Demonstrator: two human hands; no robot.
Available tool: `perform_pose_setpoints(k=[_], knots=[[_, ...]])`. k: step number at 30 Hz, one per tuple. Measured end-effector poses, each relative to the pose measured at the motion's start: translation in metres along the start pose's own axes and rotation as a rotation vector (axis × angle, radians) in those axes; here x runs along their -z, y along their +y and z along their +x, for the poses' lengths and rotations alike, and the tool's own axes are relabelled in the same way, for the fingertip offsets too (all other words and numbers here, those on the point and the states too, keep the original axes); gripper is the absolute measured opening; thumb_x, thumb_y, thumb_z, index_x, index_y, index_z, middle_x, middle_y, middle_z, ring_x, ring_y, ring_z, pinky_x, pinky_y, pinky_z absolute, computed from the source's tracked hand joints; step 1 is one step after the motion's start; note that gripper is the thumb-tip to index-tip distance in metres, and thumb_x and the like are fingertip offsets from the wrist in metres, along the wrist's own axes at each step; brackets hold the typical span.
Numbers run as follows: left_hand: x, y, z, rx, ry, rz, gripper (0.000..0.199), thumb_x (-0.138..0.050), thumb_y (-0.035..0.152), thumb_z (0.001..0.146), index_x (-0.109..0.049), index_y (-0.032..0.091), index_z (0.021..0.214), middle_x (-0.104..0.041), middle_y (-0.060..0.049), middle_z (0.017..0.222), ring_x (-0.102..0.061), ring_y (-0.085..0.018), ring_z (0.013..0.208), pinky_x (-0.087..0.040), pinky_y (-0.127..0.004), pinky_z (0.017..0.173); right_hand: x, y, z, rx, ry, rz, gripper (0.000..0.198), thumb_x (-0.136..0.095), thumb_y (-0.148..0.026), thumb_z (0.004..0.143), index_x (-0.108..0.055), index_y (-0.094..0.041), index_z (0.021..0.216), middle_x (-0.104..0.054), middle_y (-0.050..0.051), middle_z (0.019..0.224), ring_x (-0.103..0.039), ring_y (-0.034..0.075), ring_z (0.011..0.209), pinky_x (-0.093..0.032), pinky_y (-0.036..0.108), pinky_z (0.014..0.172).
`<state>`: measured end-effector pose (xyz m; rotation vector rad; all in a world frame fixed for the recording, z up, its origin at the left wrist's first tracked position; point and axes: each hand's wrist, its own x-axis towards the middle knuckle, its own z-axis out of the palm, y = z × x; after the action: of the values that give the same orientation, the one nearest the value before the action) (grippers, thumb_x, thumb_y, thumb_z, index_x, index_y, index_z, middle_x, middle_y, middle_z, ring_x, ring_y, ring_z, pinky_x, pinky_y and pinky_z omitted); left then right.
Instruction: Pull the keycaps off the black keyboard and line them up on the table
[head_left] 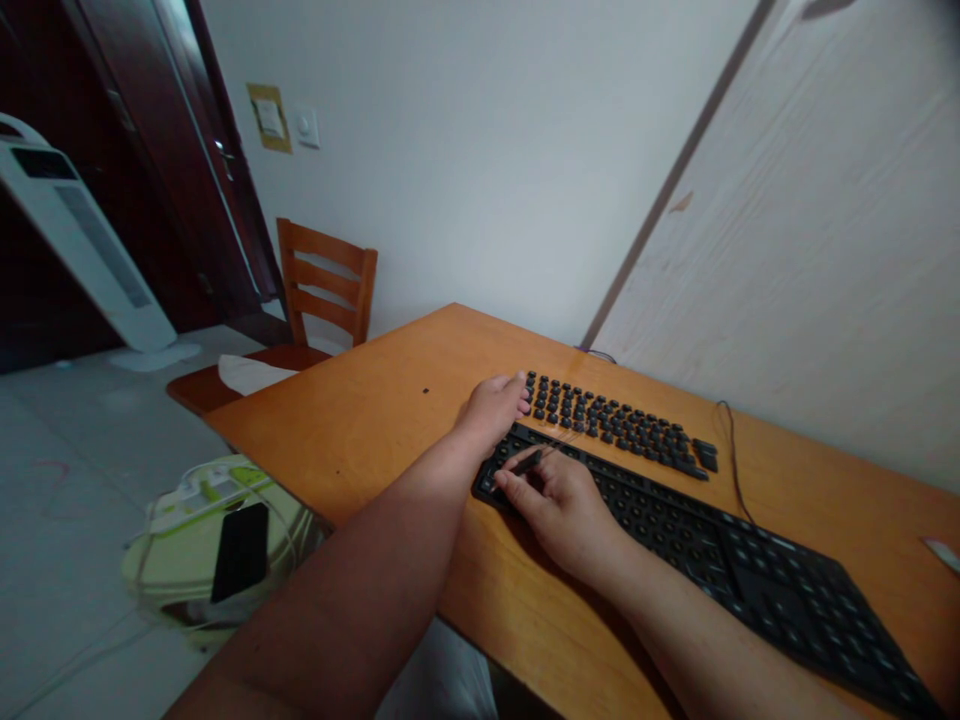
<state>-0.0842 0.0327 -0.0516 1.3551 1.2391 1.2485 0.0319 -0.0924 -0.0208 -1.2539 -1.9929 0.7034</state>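
Note:
A black keyboard [679, 525] lies along the table, many of its key positions bare at the left and middle, while keys still sit at its right end. Behind it, loose black keycaps [615, 418] are laid out in rows. My left hand [491, 405] is at the left end of these rows, fingers curled; whatever they pinch is hidden. My right hand [562, 500] hovers over the keyboard's left end, thumb and fingers closed on a small black elongated piece [529, 462], its exact kind unclear.
The wooden table [360, 430] has a tiny dark piece [425, 391] on it. The keyboard cable [735, 465] runs behind. A wooden chair [326, 280] stands at the far left. Below the table edge, a stool [142, 570] bears a phone [241, 550] and a power strip [184, 505].

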Motion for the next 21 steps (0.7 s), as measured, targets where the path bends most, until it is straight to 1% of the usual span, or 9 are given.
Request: perform_pose_setpoints(k=[4,6,13,18,21], knots=[[0.000,0.001,0.000,-0.009,-0.014,0.007,0.051,-0.039,0.061,0.089,-0.066,0.017,0.085,-0.070,-0.007,0.078,-0.062,-0.015,0.064,-0.049,-0.028,0.064,-0.001,0.001,0.001,0.002,-0.004,0.083,0.017,-0.056,-0.031,0.089,-0.064,-0.017,0.084,-0.065,0.004,0.075,-0.058,0.016,0.068,-0.045,0.029,0.064],[0.000,0.002,-0.001,-0.008,-0.013,0.008,0.051,-0.040,0.061,0.088,-0.066,0.017,0.085,-0.070,-0.007,0.078,-0.062,-0.015,0.064,-0.049,-0.028,0.064,-0.001,0.001,0.000,0.009,0.001,0.087,0.018,-0.056,-0.031,0.090,-0.064,-0.017,0.084,-0.065,0.004,0.076,-0.058,0.016,0.068,-0.045,0.029,0.065],[0.000,0.000,-0.001,-0.003,-0.012,0.019,0.051,-0.040,0.062,0.088,-0.066,0.018,0.085,-0.071,-0.006,0.079,-0.062,-0.015,0.065,-0.048,-0.028,0.065,0.000,0.000,-0.001,0.010,-0.022,-0.071,0.011,-0.059,-0.029,0.088,-0.064,-0.019,0.089,-0.065,0.003,0.080,-0.058,0.016,0.070,-0.044,0.029,0.066],[-0.001,0.002,-0.002,0.005,-0.007,0.009,0.049,-0.041,0.060,0.088,-0.065,0.018,0.083,-0.070,-0.006,0.077,-0.061,-0.015,0.064,-0.048,-0.028,0.064,0.001,-0.007,-0.002,0.053,-0.023,-0.182,0.010,-0.059,-0.028,0.088,-0.063,-0.020,0.093,-0.066,0.004,0.089,-0.059,0.018,0.080,-0.045,0.031,0.072],[-0.002,0.006,-0.004,0.009,-0.005,-0.005,0.047,-0.042,0.058,0.089,-0.064,0.017,0.083,-0.069,-0.007,0.077,-0.061,-0.015,0.064,-0.048,-0.028,0.064,0.002,-0.012,-0.003,0.084,-0.018,-0.243,0.010,-0.058,-0.027,0.088,-0.063,-0.020,0.093,-0.066,0.005,0.090,-0.059,0.019,0.083,-0.045,0.032,0.074]])
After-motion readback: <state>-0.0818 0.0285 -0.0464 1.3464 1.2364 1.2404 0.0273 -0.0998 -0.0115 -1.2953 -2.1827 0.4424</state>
